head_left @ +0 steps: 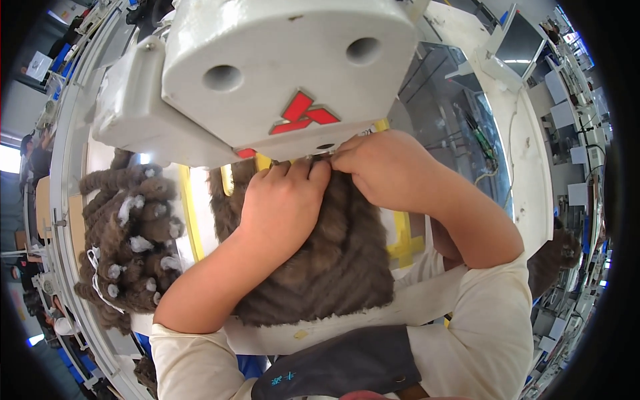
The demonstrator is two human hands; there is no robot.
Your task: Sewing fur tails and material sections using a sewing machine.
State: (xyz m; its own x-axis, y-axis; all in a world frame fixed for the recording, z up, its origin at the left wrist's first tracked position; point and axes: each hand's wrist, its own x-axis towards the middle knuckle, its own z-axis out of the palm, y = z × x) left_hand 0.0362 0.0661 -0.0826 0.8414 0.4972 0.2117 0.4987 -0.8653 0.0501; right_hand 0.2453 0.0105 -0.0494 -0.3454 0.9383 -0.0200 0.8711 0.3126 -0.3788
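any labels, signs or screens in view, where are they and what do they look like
Emblem: red, angular, on the white machine head above the hands.
Screen: upper right on the table, tilted flat panel, grey face, white frame.
Apron mark: small and light blue, on the dark apron at the bottom edge.

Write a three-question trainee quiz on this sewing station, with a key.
1. True or false: both hands rest on the brown furry fabric under the white sewing machine head.
2. Where does the pile of rolled brown fur pieces lie? A) to the person's left B) to the person's right C) on top of the machine
3. Fill in: the strips of tape on the table are ____ in colour.

Key: 1 true: the left hand lies flat on the fur, and the right hand pinches it at the machine's foot. 2 A. 3 yellow.
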